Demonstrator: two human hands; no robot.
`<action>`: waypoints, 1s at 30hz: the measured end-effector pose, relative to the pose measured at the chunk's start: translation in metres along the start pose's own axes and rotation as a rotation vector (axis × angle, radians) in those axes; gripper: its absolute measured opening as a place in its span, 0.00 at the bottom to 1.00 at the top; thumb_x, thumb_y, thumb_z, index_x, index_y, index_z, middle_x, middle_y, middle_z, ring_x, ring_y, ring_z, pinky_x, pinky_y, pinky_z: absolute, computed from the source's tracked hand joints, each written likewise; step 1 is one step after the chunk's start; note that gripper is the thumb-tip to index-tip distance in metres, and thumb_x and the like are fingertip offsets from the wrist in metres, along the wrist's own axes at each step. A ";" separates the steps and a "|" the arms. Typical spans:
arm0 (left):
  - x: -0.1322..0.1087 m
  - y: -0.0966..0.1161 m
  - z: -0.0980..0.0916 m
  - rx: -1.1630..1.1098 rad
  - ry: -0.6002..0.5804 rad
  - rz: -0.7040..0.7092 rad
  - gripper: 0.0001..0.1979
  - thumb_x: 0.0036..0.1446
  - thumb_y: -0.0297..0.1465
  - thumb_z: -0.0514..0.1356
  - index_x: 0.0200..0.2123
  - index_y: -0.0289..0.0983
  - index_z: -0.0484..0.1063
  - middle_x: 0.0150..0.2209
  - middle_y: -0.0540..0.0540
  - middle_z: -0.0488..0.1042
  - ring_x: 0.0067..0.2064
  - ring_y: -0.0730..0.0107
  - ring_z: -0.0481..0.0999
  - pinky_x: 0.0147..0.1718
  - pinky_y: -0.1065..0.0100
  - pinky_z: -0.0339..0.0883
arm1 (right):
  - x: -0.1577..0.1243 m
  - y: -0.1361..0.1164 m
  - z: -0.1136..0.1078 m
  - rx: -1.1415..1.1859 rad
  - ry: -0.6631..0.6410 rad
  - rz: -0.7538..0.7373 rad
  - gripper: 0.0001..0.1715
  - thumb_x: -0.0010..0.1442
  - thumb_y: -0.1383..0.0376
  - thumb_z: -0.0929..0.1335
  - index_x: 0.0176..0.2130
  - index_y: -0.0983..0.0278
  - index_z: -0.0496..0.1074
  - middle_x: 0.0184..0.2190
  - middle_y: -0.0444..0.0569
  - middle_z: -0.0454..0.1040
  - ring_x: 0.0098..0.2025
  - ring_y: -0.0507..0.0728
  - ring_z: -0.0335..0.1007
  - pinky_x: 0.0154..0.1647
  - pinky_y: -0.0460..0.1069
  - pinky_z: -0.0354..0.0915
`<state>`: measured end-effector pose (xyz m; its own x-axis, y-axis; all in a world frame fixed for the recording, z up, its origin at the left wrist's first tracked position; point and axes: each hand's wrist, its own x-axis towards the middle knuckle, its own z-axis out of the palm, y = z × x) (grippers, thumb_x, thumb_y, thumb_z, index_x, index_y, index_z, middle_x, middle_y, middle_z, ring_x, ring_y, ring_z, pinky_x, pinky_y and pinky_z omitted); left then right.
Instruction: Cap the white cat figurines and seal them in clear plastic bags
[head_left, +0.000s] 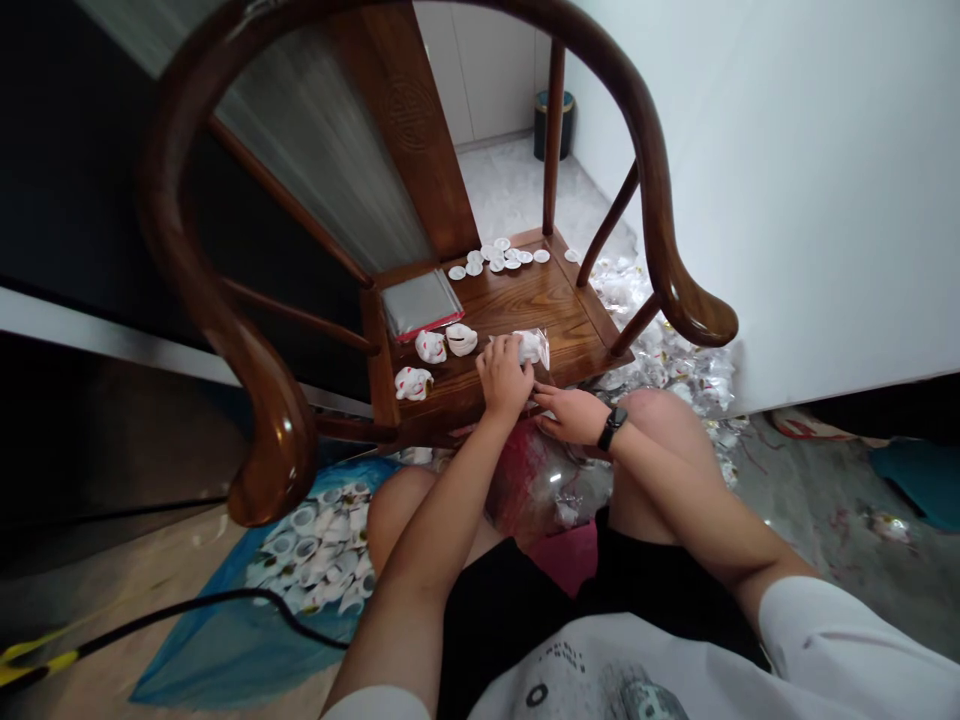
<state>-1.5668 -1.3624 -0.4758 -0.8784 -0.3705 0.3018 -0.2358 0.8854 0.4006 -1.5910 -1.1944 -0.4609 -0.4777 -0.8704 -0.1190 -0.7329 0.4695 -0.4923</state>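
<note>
At far left, a blue plastic sheet [202,640] lies on the floor, a black cable [202,600] across it and a heap of white ceramic pieces [319,545] on it. Between the person's knees sits a crumpled mass of clear plastic with red print [525,480].

Ahead, a wooden armchair [540,300] carries most of the small things on its seat. Toward the seat's left side lie a grey packet with a red edge [420,305] and three white cat figurines [414,383], set just apart from one another. Small white discs [495,260] run in a loose row along the back of the seat.

The left hand [504,378] is at the seat's front, its fingers [499,350] curled together and clamped on a clear bag [541,350]. A white piece [531,347] shows through the plastic, and the bag lies on or just above the wood; the exact contact is hidden.

The right hand [570,415], with a black watch [613,428] on its wrist, lies nearly flat beside the left. Its fingers [551,398] are extended and close together, reaching toward the bag's lower end, with no clear grip on anything.

Further right, loose clear bags [675,360] are piled on the floor beside the chair, below a white wall [825,200].
</note>
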 end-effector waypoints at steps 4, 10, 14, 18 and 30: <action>-0.002 0.002 -0.010 -0.054 0.001 0.018 0.27 0.62 0.33 0.65 0.63 0.42 0.66 0.62 0.36 0.72 0.65 0.44 0.70 0.63 0.48 0.62 | -0.005 0.002 -0.016 0.082 0.109 -0.079 0.17 0.73 0.59 0.65 0.51 0.60 0.81 0.52 0.53 0.82 0.48 0.59 0.79 0.49 0.51 0.68; -0.010 -0.001 -0.030 -0.131 0.002 0.111 0.28 0.64 0.38 0.65 0.65 0.42 0.64 0.64 0.36 0.70 0.67 0.49 0.69 0.66 0.53 0.62 | 0.015 0.012 -0.055 0.180 0.442 -0.027 0.20 0.74 0.55 0.62 0.35 0.60 0.75 0.32 0.50 0.75 0.36 0.58 0.70 0.44 0.51 0.64; -0.019 -0.005 -0.040 -0.166 0.017 0.154 0.27 0.66 0.38 0.64 0.65 0.41 0.65 0.64 0.36 0.69 0.68 0.50 0.68 0.67 0.54 0.60 | 0.080 0.044 -0.070 0.104 0.565 0.048 0.14 0.72 0.61 0.63 0.45 0.65 0.76 0.43 0.56 0.78 0.46 0.62 0.72 0.55 0.54 0.66; -0.025 -0.010 -0.051 -0.218 0.066 0.188 0.23 0.66 0.36 0.64 0.62 0.41 0.68 0.63 0.36 0.70 0.66 0.52 0.69 0.67 0.54 0.62 | 0.155 0.091 -0.074 -0.095 0.555 0.237 0.24 0.69 0.65 0.63 0.58 0.77 0.72 0.60 0.72 0.70 0.63 0.70 0.65 0.69 0.62 0.59; 0.005 -0.073 -0.098 -0.113 0.293 -0.002 0.16 0.66 0.32 0.62 0.56 0.41 0.75 0.60 0.38 0.73 0.63 0.48 0.71 0.65 0.48 0.64 | 0.244 0.140 -0.063 -0.260 0.457 0.661 0.48 0.67 0.62 0.62 0.74 0.87 0.47 0.73 0.85 0.52 0.76 0.83 0.45 0.72 0.73 0.49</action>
<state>-1.5133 -1.4567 -0.4185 -0.7168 -0.4519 0.5311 -0.1749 0.8538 0.4904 -1.8407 -1.3319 -0.5049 -0.9555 -0.2851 0.0755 -0.2948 0.9291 -0.2232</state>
